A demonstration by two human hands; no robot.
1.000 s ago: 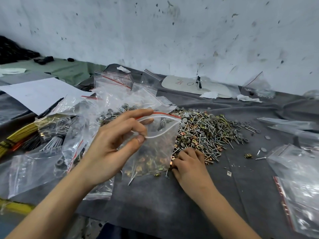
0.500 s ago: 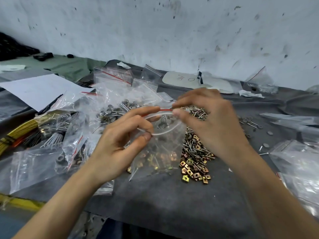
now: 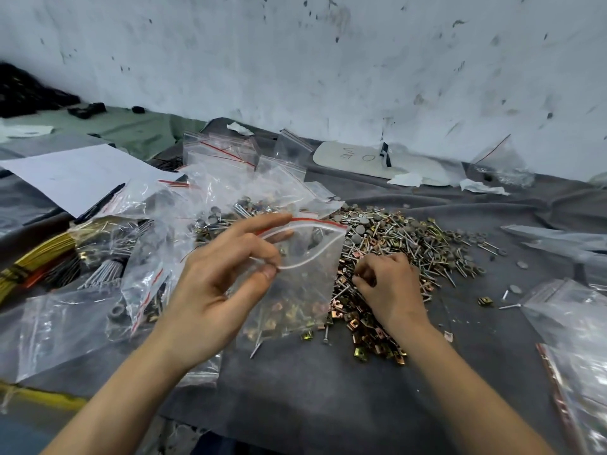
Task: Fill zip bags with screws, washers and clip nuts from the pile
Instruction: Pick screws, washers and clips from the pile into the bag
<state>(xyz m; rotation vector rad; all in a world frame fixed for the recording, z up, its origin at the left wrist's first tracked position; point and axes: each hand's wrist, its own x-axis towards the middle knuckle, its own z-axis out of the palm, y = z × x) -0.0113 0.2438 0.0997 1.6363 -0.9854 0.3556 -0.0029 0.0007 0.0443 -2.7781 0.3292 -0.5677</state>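
Observation:
My left hand (image 3: 210, 290) pinches the near lip of a clear zip bag (image 3: 302, 284) with a red stripe, holding its mouth open above the grey cloth. Clip nuts and a few screws lie in the bag's bottom, and one screw pokes out of a lower corner. My right hand (image 3: 391, 290) rests palm down on the pile (image 3: 410, 244) of screws, grey washers and brass clip nuts, fingers curled into the parts. Whether it grips any piece is hidden under the fingers.
Filled and empty zip bags (image 3: 230, 178) crowd the left and back. More bags (image 3: 578, 323) lie at the right. A yellow wire bundle (image 3: 36, 254), a white sheet (image 3: 75, 175) and a pen sit at the left. A dirty white wall closes the back.
My right hand has dropped from the bag's mouth back down onto the pile. My left hand keeps the bag open in about the same place.

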